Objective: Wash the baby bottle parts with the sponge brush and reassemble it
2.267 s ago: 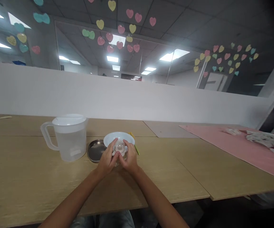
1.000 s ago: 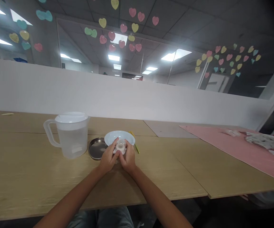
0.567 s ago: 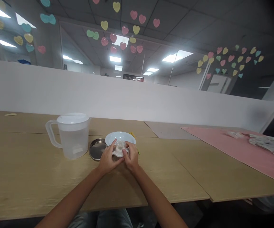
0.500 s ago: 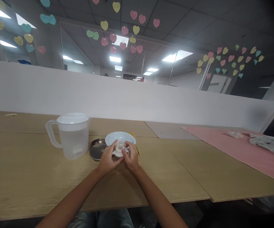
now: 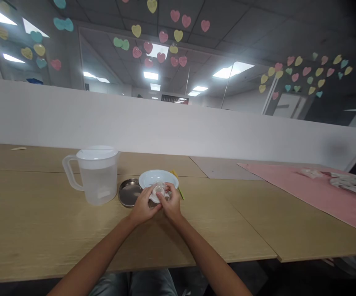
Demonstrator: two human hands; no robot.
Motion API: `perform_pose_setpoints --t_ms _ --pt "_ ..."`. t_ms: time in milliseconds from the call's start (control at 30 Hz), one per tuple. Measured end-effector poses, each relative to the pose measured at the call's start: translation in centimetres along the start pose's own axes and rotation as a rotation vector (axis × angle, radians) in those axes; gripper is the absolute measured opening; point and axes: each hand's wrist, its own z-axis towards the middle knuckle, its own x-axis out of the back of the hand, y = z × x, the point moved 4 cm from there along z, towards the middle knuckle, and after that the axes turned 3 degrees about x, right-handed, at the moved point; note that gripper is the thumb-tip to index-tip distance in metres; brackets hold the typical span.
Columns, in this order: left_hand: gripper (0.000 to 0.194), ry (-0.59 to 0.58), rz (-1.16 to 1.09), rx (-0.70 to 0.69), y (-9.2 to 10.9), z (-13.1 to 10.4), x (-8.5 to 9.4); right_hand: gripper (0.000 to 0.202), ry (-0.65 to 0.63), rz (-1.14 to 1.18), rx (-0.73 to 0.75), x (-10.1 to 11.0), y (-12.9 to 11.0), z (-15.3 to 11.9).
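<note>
Both hands hold a small white plastic piece with a clear domed top point(image 5: 159, 188), which looks like a baby bottle top; its exact kind is too small to tell. My left hand point(image 5: 143, 205) grips its left side, closed around the edge. On the right, my right hand point(image 5: 172, 203) is closed on it too, thumb pressed to the front. Fingers cover its lower part. Just behind is a white bowl point(image 5: 148, 176), partly covered by the piece and fingertips. A round shallow metal dish point(image 5: 129, 192) lies left of my left hand.
A lidded translucent pitcher point(image 5: 99, 181) stands left of the dish. A thin yellow-green stick point(image 5: 181, 193) pokes out beside the bowl. Far right, a pink cloth point(image 5: 289, 187) carries crumpled fabric point(image 5: 353, 185). The wooden table's front edge point(image 5: 227, 262) runs before my lap.
The held piece has tilted slightly between my fingers, and my right fingers have shifted a little over it. The whole view has moved slightly; the other things stay put.
</note>
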Motion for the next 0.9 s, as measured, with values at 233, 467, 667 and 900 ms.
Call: perform_pose_setpoints --t_ms 233,467,667,900 --pt "0.069 -0.018 0.016 -0.008 0.2 0.1 0.0 0.035 0.040 0.058 -0.070 -0.1 0.5 0.0" --pt "0.068 0.010 -0.007 0.041 0.0 0.1 0.1 0.039 -0.021 -0.061 0.054 -0.2 -0.1 -0.2" --pt "0.070 0.006 -0.028 0.036 0.4 0.2 0.2 0.048 0.104 -0.086 0.101 0.8 -0.2 -0.1" --pt "0.066 -0.023 -0.020 0.065 0.4 0.1 0.4 0.057 0.348 -0.041 -0.090 2.7 1.0 1.4"
